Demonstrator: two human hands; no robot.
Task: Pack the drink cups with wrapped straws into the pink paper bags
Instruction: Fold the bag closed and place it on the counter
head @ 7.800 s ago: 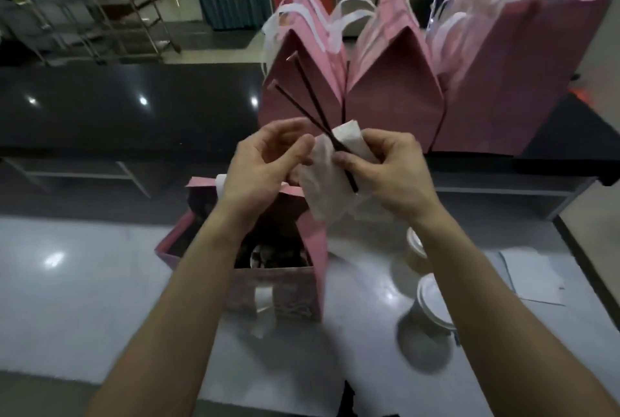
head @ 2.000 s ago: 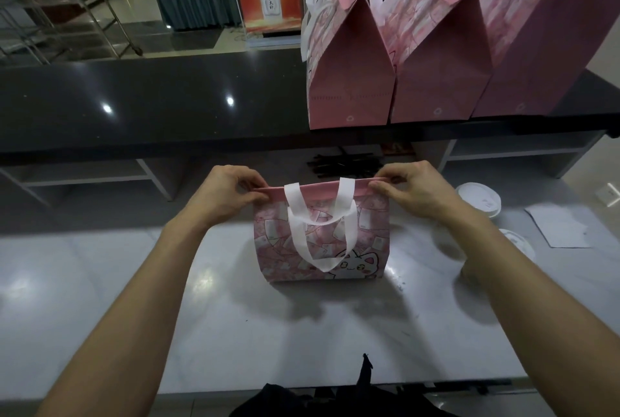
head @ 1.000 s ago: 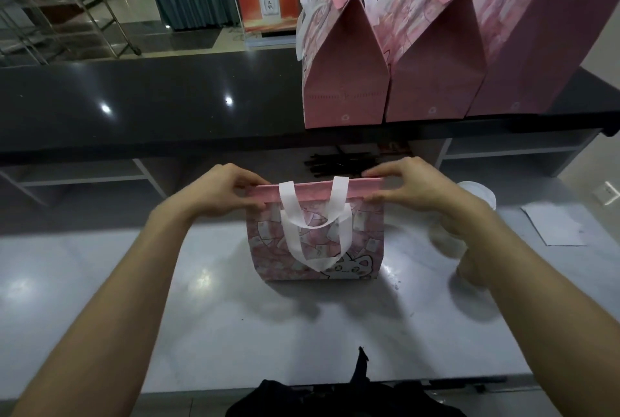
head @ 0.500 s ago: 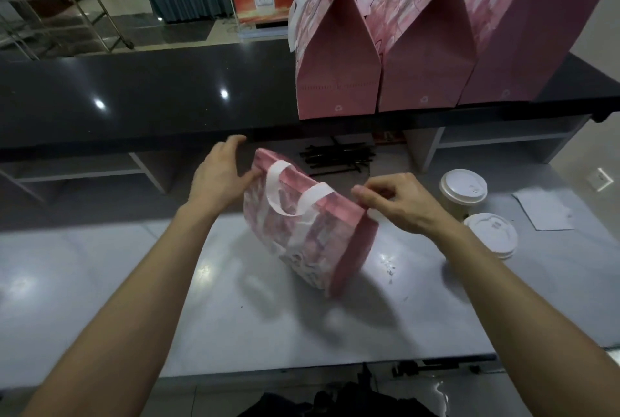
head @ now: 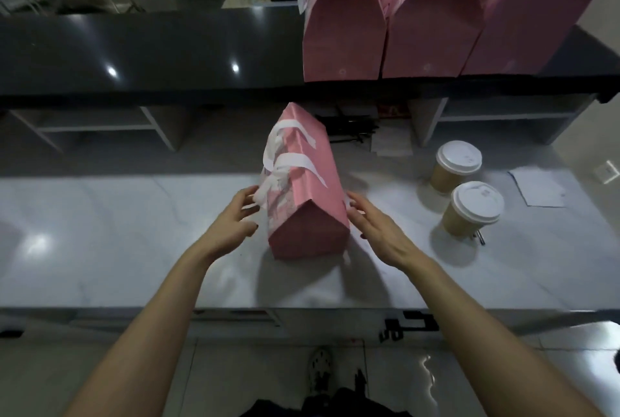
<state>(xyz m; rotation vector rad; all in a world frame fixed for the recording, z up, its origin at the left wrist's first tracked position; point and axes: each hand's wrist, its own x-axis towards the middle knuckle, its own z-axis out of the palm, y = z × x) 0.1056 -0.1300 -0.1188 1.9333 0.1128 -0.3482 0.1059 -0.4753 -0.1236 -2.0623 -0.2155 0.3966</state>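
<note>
A closed pink paper bag with white handles stands on the white counter, its narrow end turned toward me. My left hand is at its left side, fingertips touching a white handle. My right hand is at its right side, fingers spread, touching or nearly touching the bag. Two lidded paper cups stand to the right of the bag. Black straws lie in a pile behind it. What is inside the bag is hidden.
Three closed pink bags stand in a row on the raised black ledge at the back right. White napkins lie at the counter's right end, and another sheet lies beside the straws.
The bag's top was pressed shut, then the bag was turned so its narrow end faces me. Both hands let go of the top edge and moved to its sides.
</note>
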